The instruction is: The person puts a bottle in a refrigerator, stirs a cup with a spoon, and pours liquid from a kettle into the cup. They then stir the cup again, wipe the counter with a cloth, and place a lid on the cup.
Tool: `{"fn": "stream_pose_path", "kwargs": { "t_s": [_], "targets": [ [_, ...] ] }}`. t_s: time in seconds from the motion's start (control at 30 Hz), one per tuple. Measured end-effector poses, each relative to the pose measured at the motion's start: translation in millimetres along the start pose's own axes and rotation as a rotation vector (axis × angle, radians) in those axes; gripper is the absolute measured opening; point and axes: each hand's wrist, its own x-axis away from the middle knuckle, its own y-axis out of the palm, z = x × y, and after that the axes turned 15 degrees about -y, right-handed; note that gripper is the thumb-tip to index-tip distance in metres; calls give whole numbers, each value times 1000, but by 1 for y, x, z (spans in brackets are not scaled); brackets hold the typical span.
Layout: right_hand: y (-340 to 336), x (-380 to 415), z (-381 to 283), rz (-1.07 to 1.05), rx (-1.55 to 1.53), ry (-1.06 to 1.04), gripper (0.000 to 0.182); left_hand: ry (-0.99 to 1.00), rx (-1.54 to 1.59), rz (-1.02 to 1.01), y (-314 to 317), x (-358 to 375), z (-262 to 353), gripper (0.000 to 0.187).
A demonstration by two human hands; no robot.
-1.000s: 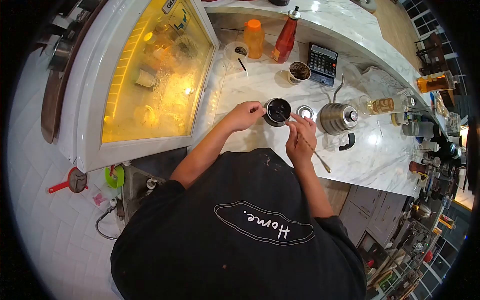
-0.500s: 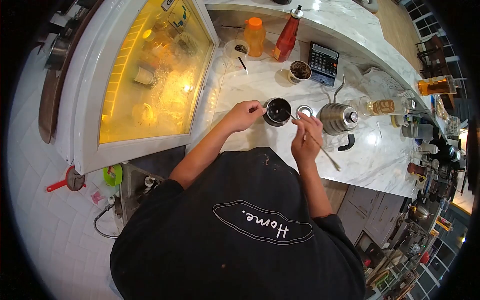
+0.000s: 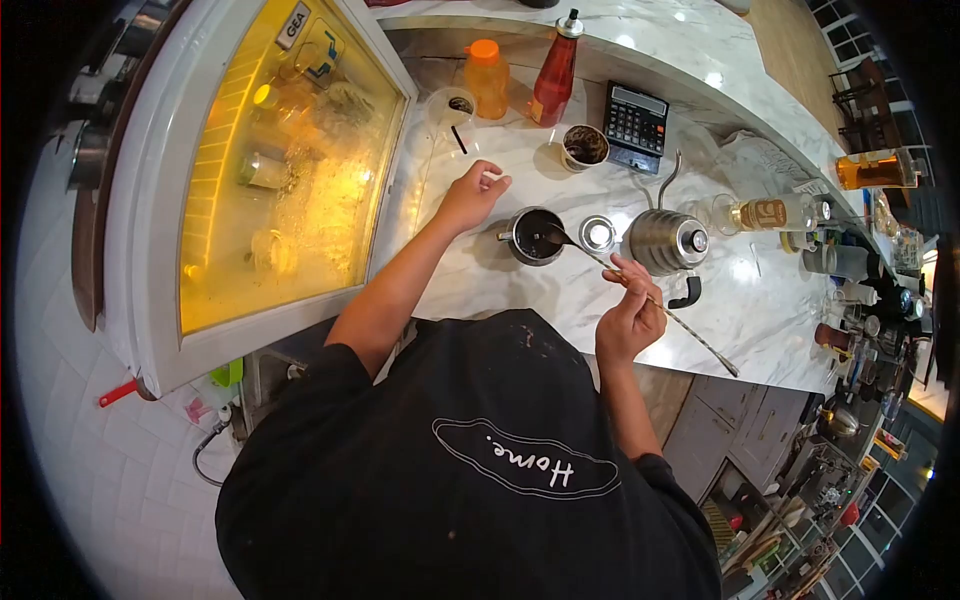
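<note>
Pinching spoon [image 3: 598, 260] in right hand [image 3: 630, 318], left hand [image 3: 473, 197] now off cup [image 3: 519, 253], partly open

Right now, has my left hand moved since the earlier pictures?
Yes: your left hand has come off the metal cup, toward the clear plastic cup on the counter.

Kettle [image 3: 662, 243]: brushed-looking metal, ridged sides, glossy
Bench [image 3: 480, 300]: smooth, glossy, marble-look
Long spoon [image 3: 690, 335]: shiny metal, twisted stem
Shirt [image 3: 440, 440]: matt black cloth
Calculator [image 3: 636, 125]: dark plastic
Orange cap [image 3: 484, 50]: smooth plastic
</note>
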Motion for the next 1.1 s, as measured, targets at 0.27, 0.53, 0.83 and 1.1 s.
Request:
{"fn": "stream_pose_path", "kwargs": {
  "t_s": [0.27, 0.53, 0.83, 1.1],
  "targets": [
    [-6, -21, 3, 188, -137, 430, 41, 242, -129, -134, 25, -47, 39, 92],
    [-18, -29, 16, 269, -175, 463, 44, 419, -118, -111, 55, -83, 66, 116],
    [-10, -63, 29, 334, -210, 397, 47, 524, 52, -146, 57, -79, 90, 87],
    [0, -90, 11, 253, -183, 99, 50, 555, 245, -322, 17, 0, 118, 86]
  ]
}}
